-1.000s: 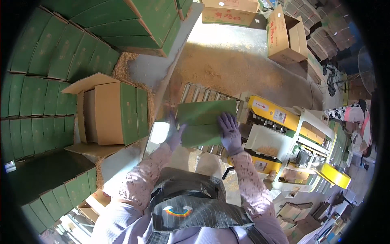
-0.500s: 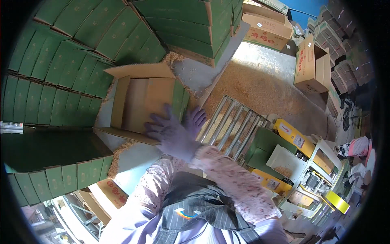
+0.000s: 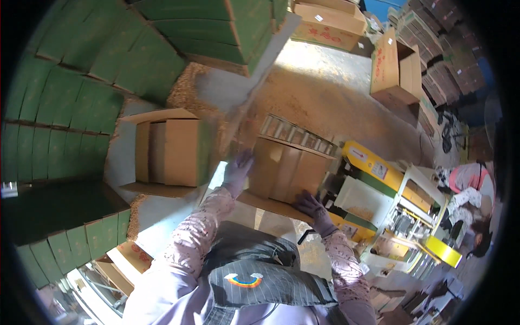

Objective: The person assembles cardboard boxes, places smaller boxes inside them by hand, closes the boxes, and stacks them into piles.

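In front of me an open cardboard box [image 3: 277, 168] lies over the near end of a roller conveyor [image 3: 298, 134], its brown inside facing up. My left hand [image 3: 238, 169], in a purple glove, is closed against the box's left edge. At the near right corner my gloved right hand [image 3: 314, 210] grips the wall by the near flap [image 3: 273, 206], fingers over the edge. Some fingertips are blurred. To the left a second open box [image 3: 181, 154] with green outer sides stands on a grey surface, apart from both hands.
Stacked green boxes [image 3: 65, 103] line the left side. Wood-like shavings [image 3: 187, 86] are scattered around. A yellow and white machine [image 3: 379, 179] adjoins the conveyor on the right. Open cartons [image 3: 398, 73] stand farther back. Another person [image 3: 468, 184] is at the far right.
My hands, crossed over the left box before, have moved right and come apart. A box now covers rollers that were bare. The view has shifted, and the left box is free of my hands.
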Tool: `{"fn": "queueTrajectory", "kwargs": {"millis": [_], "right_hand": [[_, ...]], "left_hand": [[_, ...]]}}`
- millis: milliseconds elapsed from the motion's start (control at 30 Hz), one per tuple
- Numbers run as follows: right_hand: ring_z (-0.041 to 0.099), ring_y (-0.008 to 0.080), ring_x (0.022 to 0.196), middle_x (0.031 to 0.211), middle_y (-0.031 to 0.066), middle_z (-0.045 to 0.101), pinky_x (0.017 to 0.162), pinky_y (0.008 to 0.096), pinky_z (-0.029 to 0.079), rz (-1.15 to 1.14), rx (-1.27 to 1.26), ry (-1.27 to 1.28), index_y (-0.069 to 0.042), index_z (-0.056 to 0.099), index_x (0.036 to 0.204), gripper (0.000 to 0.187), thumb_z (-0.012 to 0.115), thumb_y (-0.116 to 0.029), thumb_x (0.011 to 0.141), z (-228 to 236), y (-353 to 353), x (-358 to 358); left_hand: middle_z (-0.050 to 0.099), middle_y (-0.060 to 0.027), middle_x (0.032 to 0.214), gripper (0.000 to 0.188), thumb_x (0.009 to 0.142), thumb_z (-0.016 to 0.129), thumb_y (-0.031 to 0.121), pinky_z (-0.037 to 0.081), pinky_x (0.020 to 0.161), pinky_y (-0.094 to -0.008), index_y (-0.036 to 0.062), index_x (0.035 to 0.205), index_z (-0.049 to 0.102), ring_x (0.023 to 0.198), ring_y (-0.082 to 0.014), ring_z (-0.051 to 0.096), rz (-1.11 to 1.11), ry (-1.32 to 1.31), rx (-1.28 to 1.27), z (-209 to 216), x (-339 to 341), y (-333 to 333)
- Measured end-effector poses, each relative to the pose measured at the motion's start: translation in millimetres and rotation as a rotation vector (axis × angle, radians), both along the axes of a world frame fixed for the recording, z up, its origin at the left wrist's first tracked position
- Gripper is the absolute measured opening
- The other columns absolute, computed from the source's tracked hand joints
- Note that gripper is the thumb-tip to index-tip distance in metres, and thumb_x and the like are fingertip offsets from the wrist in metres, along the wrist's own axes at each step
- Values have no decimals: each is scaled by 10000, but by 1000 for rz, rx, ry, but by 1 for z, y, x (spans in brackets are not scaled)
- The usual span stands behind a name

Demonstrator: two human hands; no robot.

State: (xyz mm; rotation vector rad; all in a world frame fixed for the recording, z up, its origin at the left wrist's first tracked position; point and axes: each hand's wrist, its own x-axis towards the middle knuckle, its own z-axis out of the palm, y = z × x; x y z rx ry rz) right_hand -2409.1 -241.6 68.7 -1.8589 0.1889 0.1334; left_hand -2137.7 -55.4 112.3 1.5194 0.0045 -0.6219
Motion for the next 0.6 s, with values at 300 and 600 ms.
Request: {"fn": "queueTrajectory", "kwargs": {"millis": [300,600], "right_hand": [[359,293,1310,1484,192,228,1049,371,377,-1075,270,88,-65,272,1433,905,760,-78,671,-5,-4,87],[361,370,1301,1363,178,444,1118,453,249,-202,-839,-91,-52,482,1296,526,520,-61,771,40,-17,98]], "left_hand": [[484,-97,1306,456,847,583,187,361,1035,-401,91,1281,479,1204,-277,448,-920,-1162,634,24,30,-32],[342,-165,1423,668,924,528,161,245,1117,-383,69,1462,144,1318,-291,318,-369,-431,376,-30,-10,-1]]}}
